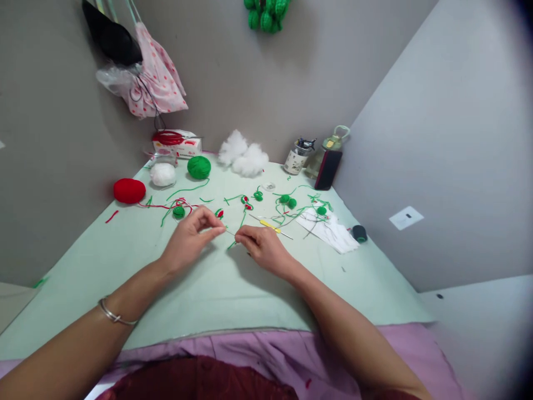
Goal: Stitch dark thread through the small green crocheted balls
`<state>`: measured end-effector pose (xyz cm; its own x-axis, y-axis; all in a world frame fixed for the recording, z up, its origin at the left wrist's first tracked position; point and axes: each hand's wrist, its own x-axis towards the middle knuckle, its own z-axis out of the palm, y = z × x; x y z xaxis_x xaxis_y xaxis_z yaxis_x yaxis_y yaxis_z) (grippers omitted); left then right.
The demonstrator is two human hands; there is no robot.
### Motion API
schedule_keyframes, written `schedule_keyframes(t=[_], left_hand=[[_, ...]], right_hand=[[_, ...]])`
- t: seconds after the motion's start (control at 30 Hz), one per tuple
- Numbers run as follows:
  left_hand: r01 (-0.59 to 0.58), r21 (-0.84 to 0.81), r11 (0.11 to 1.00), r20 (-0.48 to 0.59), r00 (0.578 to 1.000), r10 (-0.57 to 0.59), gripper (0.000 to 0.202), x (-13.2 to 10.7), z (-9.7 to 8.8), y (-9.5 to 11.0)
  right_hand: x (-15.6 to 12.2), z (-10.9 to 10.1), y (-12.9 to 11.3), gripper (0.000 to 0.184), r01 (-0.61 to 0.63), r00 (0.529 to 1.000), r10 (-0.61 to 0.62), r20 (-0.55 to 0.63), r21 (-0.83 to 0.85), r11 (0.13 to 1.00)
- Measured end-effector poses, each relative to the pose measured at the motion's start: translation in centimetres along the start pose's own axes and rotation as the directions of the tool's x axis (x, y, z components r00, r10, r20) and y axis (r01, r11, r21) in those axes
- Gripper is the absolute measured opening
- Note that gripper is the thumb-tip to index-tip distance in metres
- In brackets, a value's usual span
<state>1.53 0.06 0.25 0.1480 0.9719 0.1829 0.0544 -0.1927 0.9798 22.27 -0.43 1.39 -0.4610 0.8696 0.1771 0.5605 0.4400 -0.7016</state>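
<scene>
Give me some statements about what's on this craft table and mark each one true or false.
1. The left hand and right hand both pinch with their fingertips. True.
2. The right hand holds the yellow-handled crochet hook. False: the hook lies on the tabletop.
3. The white stuffing sits right of the patterned cup. False: the stuffing is left of the cup.
4. The red yarn ball lies left of the green yarn ball. True.

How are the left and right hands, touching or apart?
Apart: in the head view, a visible gap separates the left hand from the right hand.
</scene>
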Motion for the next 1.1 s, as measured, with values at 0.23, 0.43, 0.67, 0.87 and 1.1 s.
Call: schedule_keyframes(t=[0.23, 0.43, 0.67, 0.87, 1.1], left_hand=[[-0.038, 0.111, 0.993, 0.0, 0.999, 0.038, 0.02, 0.9, -1.9, -0.6], [-0.048, 0.224, 0.973, -0.269, 0.957, 0.11, 0.02, 1.6, -3.9, -0.6], [-0.099, 0.352, 0.931, -0.419, 0.873, 0.251, 0.018, 2.4, -6.4, -1.0], [-0.129, 0.216, 0.968, -0.436, 0.874, 0.213, 0.02, 2.4, -7.0, -0.9], [-0.084, 0.185, 0.979, -0.137, 0.984, 0.11, 0.02, 0.5, -2.1, -0.2]], right_hand=[[0.2, -3.4, 1.9, 0.017, 0.007, 1.0, -0.008, -0.021, -0.021, 1.0], [-1.1, -11.1, 7.6, 0.022, -0.132, 0.847, 0.088, -0.525, -0.046, 0.99], [-3.4, -16.0, 10.3, 0.018, -0.152, 0.565, 0.167, -0.808, 0.096, 0.984], [-4.4, -16.9, 10.4, 0.022, -0.167, 0.518, 0.162, -0.84, 0.086, 0.982], [-3.8, -14.4, 6.8, 0.026, -0.307, 0.911, 0.286, -0.297, -0.029, 0.951]])
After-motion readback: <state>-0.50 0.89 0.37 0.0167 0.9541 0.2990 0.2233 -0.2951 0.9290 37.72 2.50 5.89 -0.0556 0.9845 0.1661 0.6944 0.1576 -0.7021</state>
